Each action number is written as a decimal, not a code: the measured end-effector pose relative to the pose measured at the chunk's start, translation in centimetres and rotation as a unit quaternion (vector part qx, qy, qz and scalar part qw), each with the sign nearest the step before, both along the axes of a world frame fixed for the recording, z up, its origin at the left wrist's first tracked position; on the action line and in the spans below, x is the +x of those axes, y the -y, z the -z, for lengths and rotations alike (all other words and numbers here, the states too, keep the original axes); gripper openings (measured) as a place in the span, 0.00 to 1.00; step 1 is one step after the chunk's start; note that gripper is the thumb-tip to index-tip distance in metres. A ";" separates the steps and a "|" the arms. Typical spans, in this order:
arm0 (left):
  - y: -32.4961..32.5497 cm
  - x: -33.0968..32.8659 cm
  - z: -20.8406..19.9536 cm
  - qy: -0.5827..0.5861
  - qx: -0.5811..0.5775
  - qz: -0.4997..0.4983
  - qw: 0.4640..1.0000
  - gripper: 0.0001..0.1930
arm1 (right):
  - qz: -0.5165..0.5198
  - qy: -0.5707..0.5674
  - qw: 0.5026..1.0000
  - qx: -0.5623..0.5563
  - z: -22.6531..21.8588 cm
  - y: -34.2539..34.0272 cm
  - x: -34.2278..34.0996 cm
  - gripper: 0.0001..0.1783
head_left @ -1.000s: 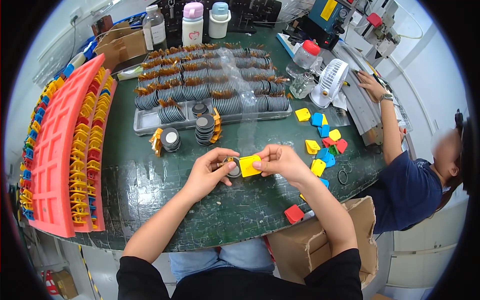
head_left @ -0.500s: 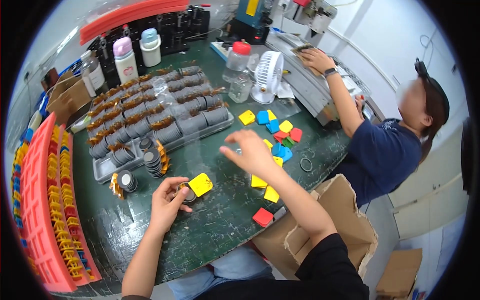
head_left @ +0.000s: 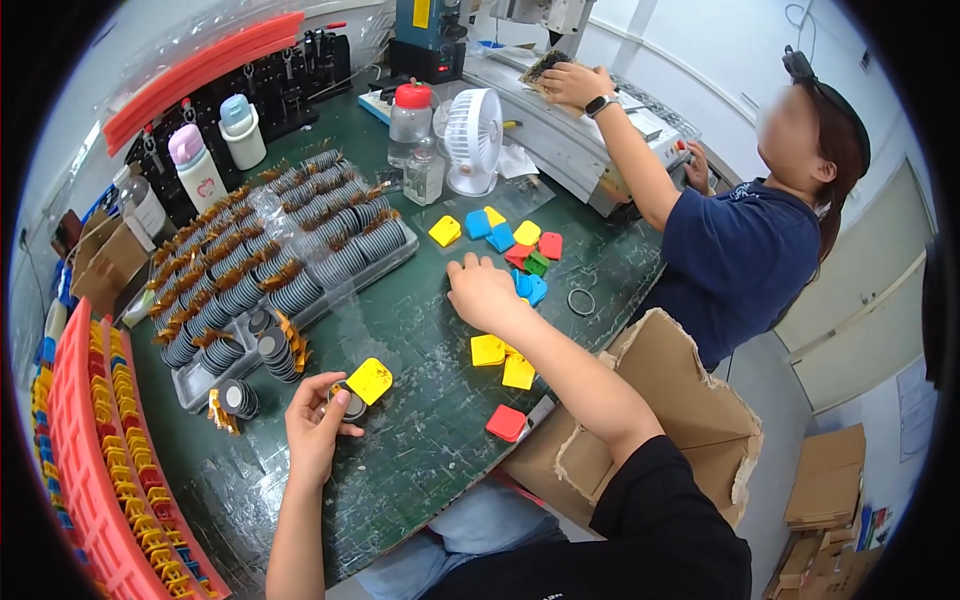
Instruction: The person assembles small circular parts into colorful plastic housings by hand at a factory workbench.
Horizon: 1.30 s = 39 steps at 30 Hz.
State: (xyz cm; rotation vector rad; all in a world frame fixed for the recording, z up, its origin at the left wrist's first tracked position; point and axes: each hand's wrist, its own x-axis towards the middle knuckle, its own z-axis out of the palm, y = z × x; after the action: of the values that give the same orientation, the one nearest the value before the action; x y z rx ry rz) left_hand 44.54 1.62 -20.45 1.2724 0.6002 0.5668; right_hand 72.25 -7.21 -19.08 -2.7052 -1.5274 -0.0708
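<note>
My left hand (head_left: 318,418) is closed around a round grey disc (head_left: 350,402) above the near part of the table. A yellow square tag (head_left: 369,381) with dark marks sits against the disc's upper edge; whether the two are joined, I cannot tell. My right hand (head_left: 484,294) is low over the table, palm down, its fingers apart and no object visible in them. Just beyond and beside it lie loose tags, among them a blue tag (head_left: 478,224), a yellow tag (head_left: 487,350) and a red tag (head_left: 549,246). Anything under the right palm is hidden.
A clear tray (head_left: 385,262) holds rows of grey discs with amber strips. Short disc stacks (head_left: 272,356) stand before it. Pink racks (head_left: 82,430) line the left. A white fan (head_left: 474,138), jars (head_left: 411,125) and a cardboard box (head_left: 660,400) flank the right, where a co-worker (head_left: 750,260) handles a machine.
My right hand has come down toward the table beside the tags. My left hand keeps its hold on the disc. The whole view has shifted, and the co-worker's far hand shows more.
</note>
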 end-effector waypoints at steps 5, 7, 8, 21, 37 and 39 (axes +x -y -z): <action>0.1 -0.1 -0.2 -0.005 0.001 0.004 1.000 0.11 | -0.006 0.008 1.000 0.001 0.2 0.1 -0.3 0.18; 0.1 -0.1 -0.2 -0.004 0.000 0.003 1.000 0.11 | -0.005 0.011 1.000 0.001 0.5 0.1 -0.1 0.19; 0.1 -0.1 -0.2 -0.002 0.002 0.004 1.000 0.11 | -0.004 0.012 1.000 0.002 0.6 0.0 -0.1 0.19; 0.0 -0.4 0.3 -0.003 0.001 0.011 1.000 0.11 | -0.006 0.024 1.000 -0.016 0.9 -0.2 -0.3 0.19; 0.1 -0.2 0.0 -0.010 0.011 0.010 1.000 0.11 | 0.000 0.033 0.999 0.002 1.2 -0.1 -0.4 0.19; 0.0 0.0 -0.1 -0.016 0.015 0.005 1.000 0.11 | -0.002 0.042 0.999 0.006 1.2 -0.4 -0.2 0.19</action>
State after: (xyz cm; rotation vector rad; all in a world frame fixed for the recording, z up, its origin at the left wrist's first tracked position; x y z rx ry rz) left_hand 44.52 1.59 -20.31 1.3137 0.6145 0.5495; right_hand 72.07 -6.80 -20.24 -2.7224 -1.5474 -0.1952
